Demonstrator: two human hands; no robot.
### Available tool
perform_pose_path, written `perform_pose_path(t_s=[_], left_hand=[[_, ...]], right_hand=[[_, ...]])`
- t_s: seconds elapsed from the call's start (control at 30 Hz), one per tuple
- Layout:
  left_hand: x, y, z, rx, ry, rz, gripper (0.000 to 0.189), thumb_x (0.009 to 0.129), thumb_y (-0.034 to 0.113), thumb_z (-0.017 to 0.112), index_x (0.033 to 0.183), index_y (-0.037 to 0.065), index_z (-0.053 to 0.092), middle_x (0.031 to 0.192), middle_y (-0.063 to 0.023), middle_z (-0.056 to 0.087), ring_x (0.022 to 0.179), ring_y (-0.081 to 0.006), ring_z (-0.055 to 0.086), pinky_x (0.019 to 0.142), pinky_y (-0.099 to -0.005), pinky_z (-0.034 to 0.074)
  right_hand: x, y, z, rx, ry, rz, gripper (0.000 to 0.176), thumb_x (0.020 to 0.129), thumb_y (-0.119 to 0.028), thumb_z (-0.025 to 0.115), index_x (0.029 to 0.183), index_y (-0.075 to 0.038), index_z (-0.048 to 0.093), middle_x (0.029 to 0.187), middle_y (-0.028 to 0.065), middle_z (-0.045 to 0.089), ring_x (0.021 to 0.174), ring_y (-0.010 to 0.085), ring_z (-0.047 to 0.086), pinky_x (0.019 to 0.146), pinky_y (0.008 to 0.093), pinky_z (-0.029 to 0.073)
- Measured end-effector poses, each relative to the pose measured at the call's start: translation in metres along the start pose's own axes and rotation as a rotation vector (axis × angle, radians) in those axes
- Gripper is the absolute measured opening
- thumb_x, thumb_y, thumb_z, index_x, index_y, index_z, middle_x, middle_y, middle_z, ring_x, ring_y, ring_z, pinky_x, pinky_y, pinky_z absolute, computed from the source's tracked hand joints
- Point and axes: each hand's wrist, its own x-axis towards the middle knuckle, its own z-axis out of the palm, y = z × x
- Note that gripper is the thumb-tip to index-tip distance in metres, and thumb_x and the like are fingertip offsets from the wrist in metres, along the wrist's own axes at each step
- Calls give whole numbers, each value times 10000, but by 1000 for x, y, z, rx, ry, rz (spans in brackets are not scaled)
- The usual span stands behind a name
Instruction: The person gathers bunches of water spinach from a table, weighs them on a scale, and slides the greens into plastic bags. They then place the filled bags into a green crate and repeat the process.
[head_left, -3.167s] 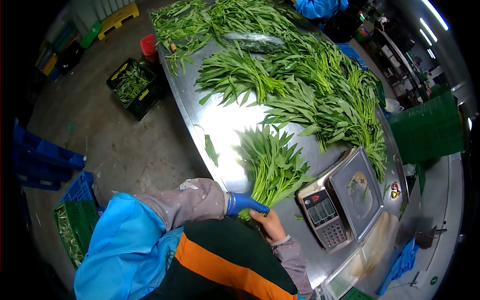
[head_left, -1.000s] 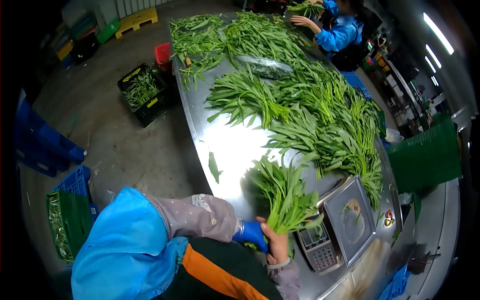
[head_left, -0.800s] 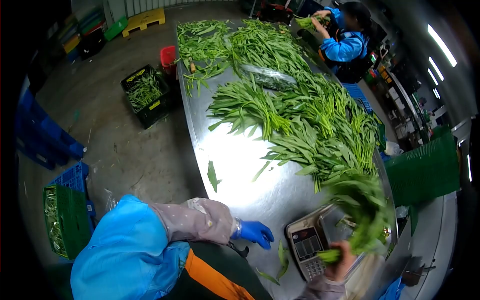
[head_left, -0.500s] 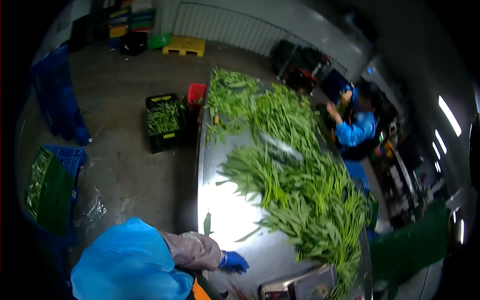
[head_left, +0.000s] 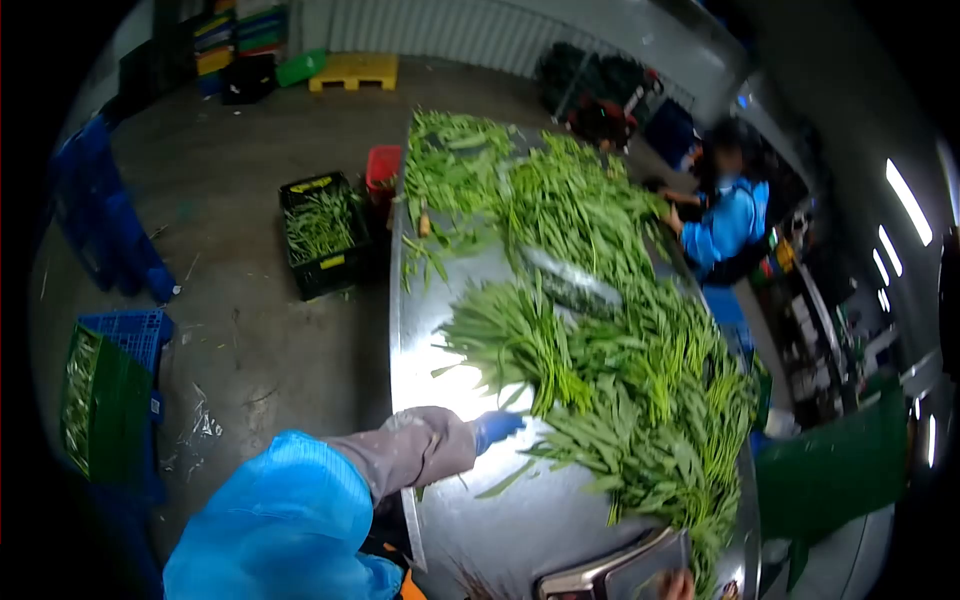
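Observation:
My left hand (head_left: 497, 429), in a blue glove, reaches over the steel table (head_left: 455, 520) beside a bunch of long-stemmed leafy greens (head_left: 530, 350). Its fingers are blurred, and I see nothing held in it. At the bottom edge a bit of my right hand (head_left: 678, 585) shows at the flat plate of a scale (head_left: 620, 570); most of that hand is cut off. A broad heap of greens (head_left: 680, 400) covers the table's right side. Among them lies a clear plastic bag (head_left: 575, 285) with something green inside.
A person in blue sleeves (head_left: 725, 225) stands at the far right side, hands at the greens. Left of the table, a black crate of greens (head_left: 322, 230) and a red bin (head_left: 383, 167) sit on the floor. A green crate (head_left: 115, 405) stands further left.
My left hand has moved forward over the table to the bunch of greens. Part of my right hand has appeared at the scale. The other person's hands have lowered to the greens.

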Motion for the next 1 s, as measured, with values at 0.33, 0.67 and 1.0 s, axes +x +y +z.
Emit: perform_pose_path(t_s=[0.33,0.67,1.0], left_hand=[[74,36,18,704,76,99,600,691,541,577,914,-15,615,920,-201,604,868,-333,559,758,-389,404],[119,21,40,31,21,-44,692,592,524,735,978,-34,597,867,-118,615,722,-183,555,641,-311,447],[27,80,37,-266,-214,-53,301,748,121,666,1021,26,580,967,-58,604,900,-149,562,815,-266,432]], right_hand=[[66,-136,325,-78,-630,-478,235,835,-213,527,946,-26,615,941,154,607,880,306,559,787,343,428],[74,-83,411,-768,-664,-459,484,726,-433,560,1065,-89,594,886,191,618,826,323,594,761,394,450],[-40,-141,350,-207,-641,-658,231,753,-48,528,955,48,467,841,237,495,771,414,475,661,440,398]])
